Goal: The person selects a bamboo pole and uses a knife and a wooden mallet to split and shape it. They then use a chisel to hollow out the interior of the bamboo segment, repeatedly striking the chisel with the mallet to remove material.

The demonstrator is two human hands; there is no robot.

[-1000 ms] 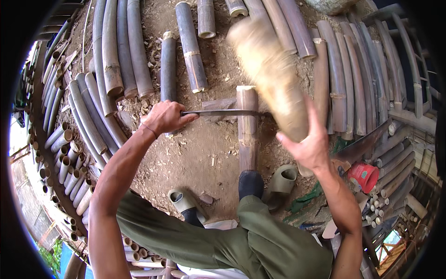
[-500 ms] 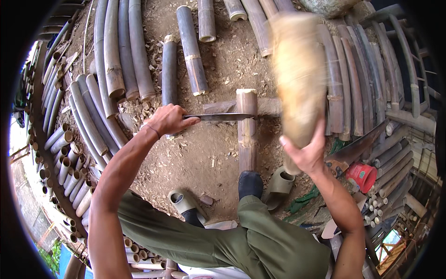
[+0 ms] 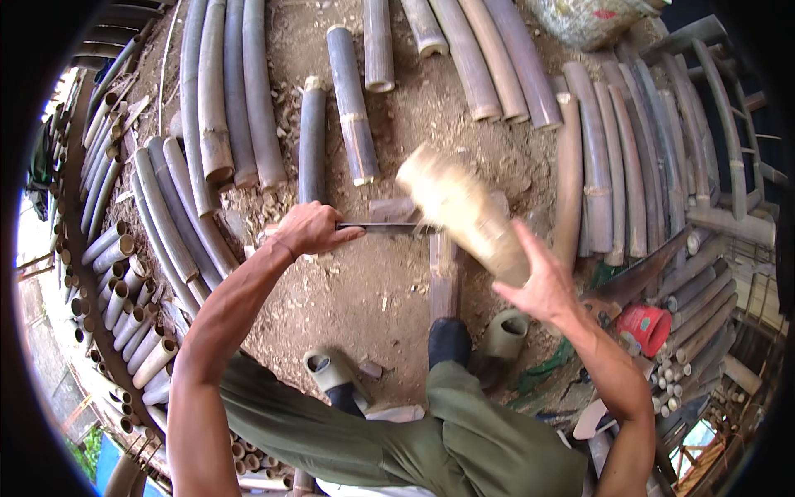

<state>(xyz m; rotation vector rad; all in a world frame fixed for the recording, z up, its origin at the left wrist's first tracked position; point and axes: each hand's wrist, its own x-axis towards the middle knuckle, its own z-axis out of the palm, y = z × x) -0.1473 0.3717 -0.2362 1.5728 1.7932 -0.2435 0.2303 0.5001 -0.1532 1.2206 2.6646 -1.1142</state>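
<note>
My left hand (image 3: pixel 310 229) is closed round the handle of a long knife (image 3: pixel 377 229). Its dark blade lies crosswise at the far end of a short bamboo piece (image 3: pixel 444 286). My right hand (image 3: pixel 542 286) grips a thick, pale wooden mallet (image 3: pixel 468 215), blurred by motion. The mallet's head is tilted up to the left, over the blade's tip and the bamboo's far end, hiding both. Whether it touches the blade I cannot tell. A foot in a dark sock (image 3: pixel 448 341) rests against the bamboo's near end.
Bamboo poles lie in rows at the far left (image 3: pixel 214 99) and right (image 3: pixel 598 166). A wide-bladed saw (image 3: pixel 650 267) and a red container (image 3: pixel 644 329) are at the right. Olive slippers (image 3: pixel 503 335) stand near my feet. Chips litter the dirt ground (image 3: pixel 356 290).
The mallet has swung down and left from upright at the right to over the knife blade. My left hand still holds the knife across the bamboo. The whole view has shifted slightly.
</note>
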